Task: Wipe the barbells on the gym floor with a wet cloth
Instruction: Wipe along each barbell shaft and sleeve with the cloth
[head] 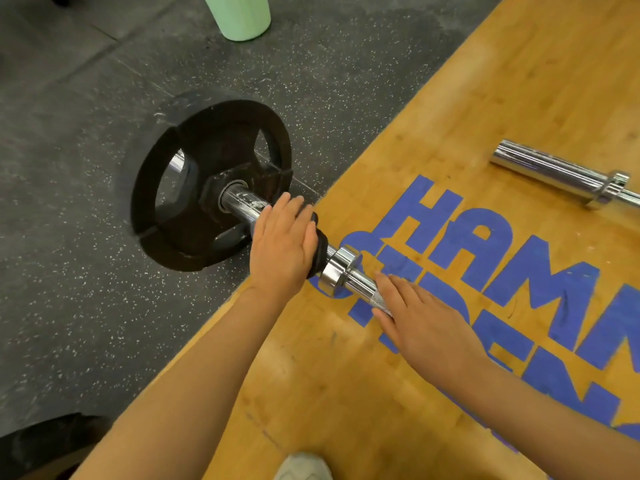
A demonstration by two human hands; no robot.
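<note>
Knurled shaft is being pinned by the flat, open right hand [420, 327] while a dark cloth [317, 245] is being pressed onto the barbell sleeve [242, 202] under the spread left hand [282, 244], beside the black plate [207, 185], so probably the bar's getting rolled off if that pressure slips.

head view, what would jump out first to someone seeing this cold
Probably the black weight plate standing on the speckled rubber floor, loaded on a chrome barbell. The left hand presses a dark cloth over the bar's sleeve while the right hand rests on the knurled shaft. Big blue lettering marks the wooden platform, with a second bar at right.
</note>
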